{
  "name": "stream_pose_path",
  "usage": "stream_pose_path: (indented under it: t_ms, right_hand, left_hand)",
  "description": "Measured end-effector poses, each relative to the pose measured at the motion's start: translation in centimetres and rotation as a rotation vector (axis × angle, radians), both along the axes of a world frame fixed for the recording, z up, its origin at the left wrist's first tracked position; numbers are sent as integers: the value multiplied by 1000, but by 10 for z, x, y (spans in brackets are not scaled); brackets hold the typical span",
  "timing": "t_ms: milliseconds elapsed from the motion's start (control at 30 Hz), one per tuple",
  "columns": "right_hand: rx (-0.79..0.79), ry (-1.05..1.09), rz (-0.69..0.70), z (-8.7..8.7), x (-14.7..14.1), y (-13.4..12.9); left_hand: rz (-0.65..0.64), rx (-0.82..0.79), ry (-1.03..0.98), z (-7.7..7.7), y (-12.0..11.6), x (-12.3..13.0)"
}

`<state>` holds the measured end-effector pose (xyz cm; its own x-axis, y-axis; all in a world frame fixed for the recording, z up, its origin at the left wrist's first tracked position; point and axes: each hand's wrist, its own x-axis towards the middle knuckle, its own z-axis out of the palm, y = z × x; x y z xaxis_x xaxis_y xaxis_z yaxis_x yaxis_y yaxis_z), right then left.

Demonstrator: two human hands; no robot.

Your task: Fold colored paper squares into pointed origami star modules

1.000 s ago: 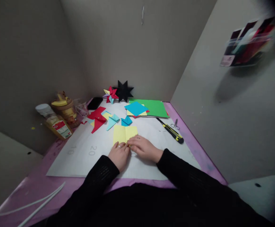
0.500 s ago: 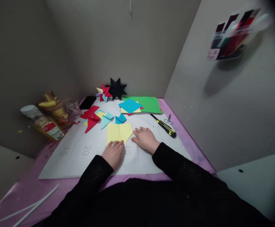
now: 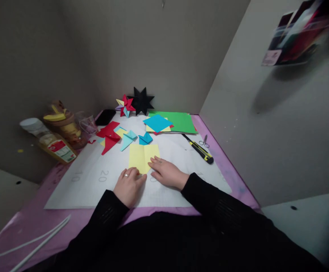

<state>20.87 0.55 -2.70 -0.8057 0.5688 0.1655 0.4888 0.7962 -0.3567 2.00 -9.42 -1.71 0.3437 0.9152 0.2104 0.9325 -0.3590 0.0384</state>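
Note:
A yellow paper (image 3: 137, 155) with a crease down its middle lies on the white sheet (image 3: 91, 192). My left hand (image 3: 129, 186) rests at its lower left edge, fingers slightly bent and apart. Flat over the paper's lower right part lies my right hand (image 3: 167, 173), its fingers spread and hiding that corner. Just beyond the paper are a folded blue piece (image 3: 145, 138) and a folded light-blue piece (image 3: 128, 140). Folded red pieces (image 3: 110, 140) sit farther left.
A yellow-black cutter (image 3: 200, 150) and scissors (image 3: 205, 142) lie at the right. Behind are green paper (image 3: 183, 122), a blue square (image 3: 157, 123), a multicoloured star (image 3: 125, 105) and a black star (image 3: 142, 101). A bottle (image 3: 51, 143), cup (image 3: 65, 126) and phone (image 3: 105, 117) are left.
My right hand has moved left from beside the yellow paper onto its right part. My left hand has shifted slightly left along the near edge. The camera view has shifted a little.

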Motion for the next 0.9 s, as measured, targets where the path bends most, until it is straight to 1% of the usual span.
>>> stream_pose_path:
  t_ms: [133, 267, 367, 467, 633, 700, 833, 900]
  right_hand:
    - [-5, -37, 14, 3, 2, 0]
    - [-5, -67, 26, 3, 1, 0]
    - [-26, -91, 18, 5, 0, -1]
    - [-68, -96, 13, 8, 2, -2]
    - [-161, -103, 110, 12, 8, 0]
    - [-171, -115, 110, 13, 9, 1]
    - [-102, -147, 67, 12, 8, -1]
    - [-17, -180, -27, 11, 8, 0]
  left_hand:
    - [-64, 16, -26, 0, -4, -5]
    - [-110, 72, -88, -3, 7, -2]
    - [-91, 51, -55, -6, 16, 4]
    - [-71, 30, -5, -8, 21, 6]
    - [-19, 17, -3, -10, 18, 2]
    - [-13, 10, -17, -11, 16, 0]
    - [3, -8, -14, -11, 12, -2]
    - [9, -15, -1, -9, 11, -1]
